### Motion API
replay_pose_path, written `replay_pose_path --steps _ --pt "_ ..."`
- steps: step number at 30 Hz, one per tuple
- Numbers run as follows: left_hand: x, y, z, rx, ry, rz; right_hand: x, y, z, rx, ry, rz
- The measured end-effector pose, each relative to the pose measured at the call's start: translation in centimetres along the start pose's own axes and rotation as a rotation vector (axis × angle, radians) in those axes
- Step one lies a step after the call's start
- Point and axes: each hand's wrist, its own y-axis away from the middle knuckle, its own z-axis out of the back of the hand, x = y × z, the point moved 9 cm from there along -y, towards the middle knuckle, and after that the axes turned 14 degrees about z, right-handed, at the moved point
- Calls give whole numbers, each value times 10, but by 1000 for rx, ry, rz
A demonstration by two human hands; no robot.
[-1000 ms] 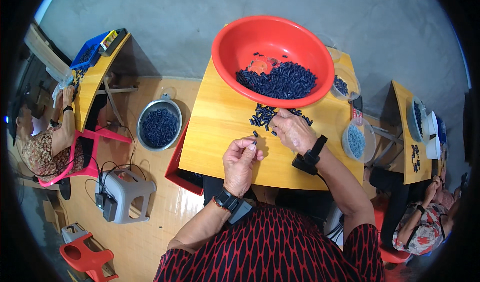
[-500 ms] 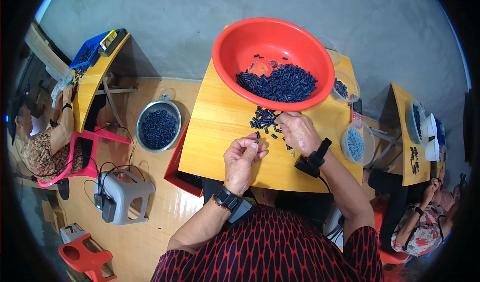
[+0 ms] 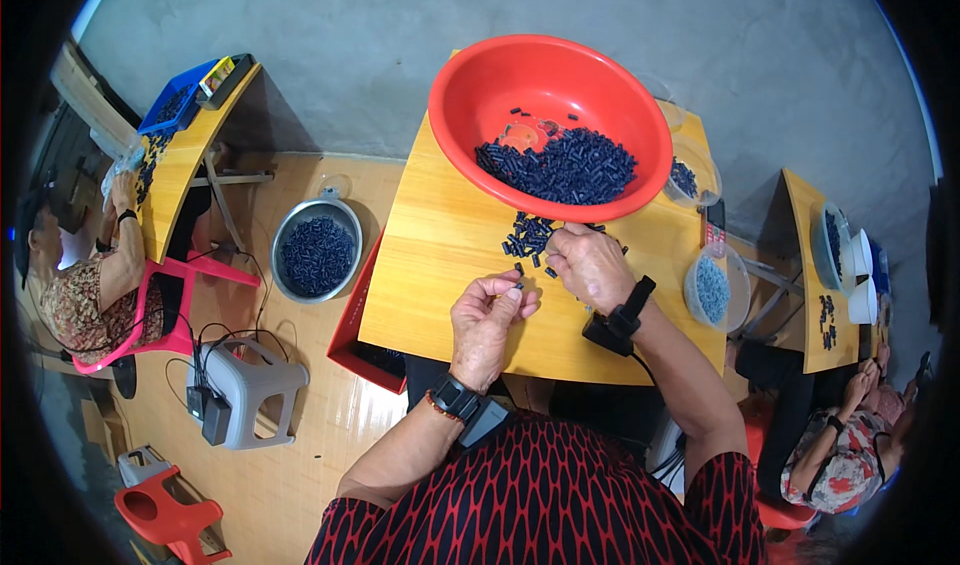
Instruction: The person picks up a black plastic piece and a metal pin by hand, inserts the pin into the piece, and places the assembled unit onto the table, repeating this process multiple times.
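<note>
Above the counter [image 3: 420, 295], your left hand [image 3: 484, 327] pinches a likely light, stiff piece [image 3: 519, 286]; grip its sides; right hand's [image 3: 594, 269] hold unclear.

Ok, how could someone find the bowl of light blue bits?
Find the middle table with the red tub. By the table's right edge, past the right hand, sits a clear bowl. Its bits are pale blue; the bowl behind holds dark ones.

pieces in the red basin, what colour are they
The pieces in the red basin are dark navy, almost black; the head view shows them best.
</note>
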Motion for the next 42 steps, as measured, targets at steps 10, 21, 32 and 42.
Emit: replay_pose_path --steps 10,21,32,42 --pt "1 0 1 -10 -10 6 3 -1 -6 43 65 68" --pt "-2 3 -1 -16 -15 10 14 -1 4 -89 4 146" --pt "-4 8 -1 42 -12 28 9 41 5 -421 -909 -176" --pt "18 37 -27 177 140 261 34 76 8 -503 -1127 -241"
